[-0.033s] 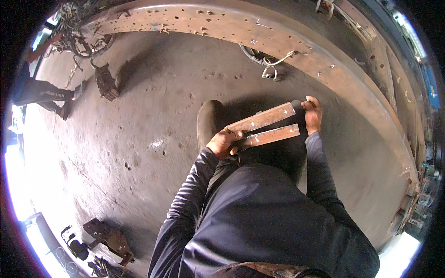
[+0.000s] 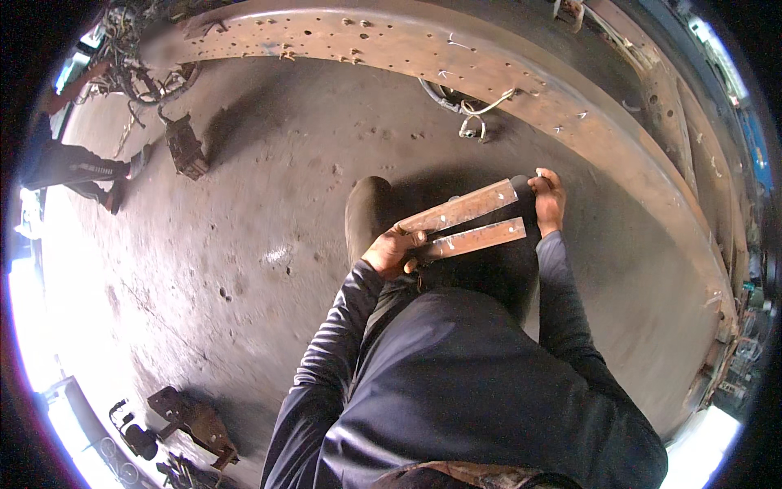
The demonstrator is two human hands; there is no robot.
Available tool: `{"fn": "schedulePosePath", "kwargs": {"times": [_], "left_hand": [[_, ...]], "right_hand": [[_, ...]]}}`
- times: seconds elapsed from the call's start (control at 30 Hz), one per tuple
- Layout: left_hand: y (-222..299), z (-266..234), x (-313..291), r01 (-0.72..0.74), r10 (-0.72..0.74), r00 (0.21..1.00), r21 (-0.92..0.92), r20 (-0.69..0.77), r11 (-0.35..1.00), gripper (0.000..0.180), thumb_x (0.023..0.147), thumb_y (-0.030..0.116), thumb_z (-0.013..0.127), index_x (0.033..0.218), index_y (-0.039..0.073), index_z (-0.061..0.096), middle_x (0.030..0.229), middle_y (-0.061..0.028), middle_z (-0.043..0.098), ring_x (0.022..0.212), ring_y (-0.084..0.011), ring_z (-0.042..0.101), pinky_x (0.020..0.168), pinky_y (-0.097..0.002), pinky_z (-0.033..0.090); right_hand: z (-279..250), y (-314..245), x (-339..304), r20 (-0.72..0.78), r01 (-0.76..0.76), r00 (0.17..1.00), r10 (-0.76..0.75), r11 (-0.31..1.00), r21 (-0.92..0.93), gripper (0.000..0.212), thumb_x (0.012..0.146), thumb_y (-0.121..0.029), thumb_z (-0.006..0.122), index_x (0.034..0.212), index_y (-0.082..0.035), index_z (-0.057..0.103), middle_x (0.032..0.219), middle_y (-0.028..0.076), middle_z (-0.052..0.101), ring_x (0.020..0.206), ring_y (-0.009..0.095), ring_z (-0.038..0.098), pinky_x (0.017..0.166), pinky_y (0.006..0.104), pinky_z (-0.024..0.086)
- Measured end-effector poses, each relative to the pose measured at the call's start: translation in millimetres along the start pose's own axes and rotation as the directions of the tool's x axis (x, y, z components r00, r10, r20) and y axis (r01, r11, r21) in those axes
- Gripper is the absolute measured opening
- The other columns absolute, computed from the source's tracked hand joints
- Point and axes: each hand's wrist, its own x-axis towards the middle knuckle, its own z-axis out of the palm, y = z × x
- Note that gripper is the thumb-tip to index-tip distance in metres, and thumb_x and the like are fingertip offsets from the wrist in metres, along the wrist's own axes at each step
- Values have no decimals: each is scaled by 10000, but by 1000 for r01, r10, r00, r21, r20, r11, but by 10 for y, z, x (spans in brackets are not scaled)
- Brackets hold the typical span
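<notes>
My left hand (image 2: 393, 251) grips two flat rusty metal bars (image 2: 460, 207) by their near-left ends. They fan out to the right above my lap, one farther than the other, with a gap between. Small white marks show on both bars. Beside their right ends, my right hand (image 2: 550, 202) is raised at my right knee, apart from the metal, fingers curled in. A tiny white bit shows at its fingertips; what it is I cannot make out.
A long rusty beam (image 2: 391, 41) with many holes curves across the far side and down the right. A light cable loop (image 2: 472, 122) hangs beneath it. Brown metal parts (image 2: 191, 424) lie near left, a dark block (image 2: 186, 147) far left. Another person's legs (image 2: 77, 167) show beyond.
</notes>
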Motion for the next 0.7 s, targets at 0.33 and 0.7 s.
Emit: {"fn": "schedulePosePath", "kwargs": {"times": [0.33, 0.7], "left_hand": [[0, -290, 136, 203, -158, 976, 373, -146, 906, 376, 951, 334, 685, 1194, 49, 656, 910, -22, 685, 561, -114, 550, 410, -251, 432], [9, -181, 23, 39, -45, 998, 108, 51, 993, 423, 1008, 285, 611, 1339, 23, 584, 948, -58, 704, 528, -74, 538, 413, -201, 409]], "right_hand": [[-63, 284, 127, -9, 159, 987, -161, 963, 217, 161, 995, -188, 665, 1107, -73, 666, 920, 3, 656, 836, 132, 602, 797, 310, 500], [127, -75, 33, -4, 90, 996, -90, 996, -10, 141, 948, -167, 695, 1057, -83, 663, 832, -3, 644, 774, 119, 584, 760, 294, 474]]}}
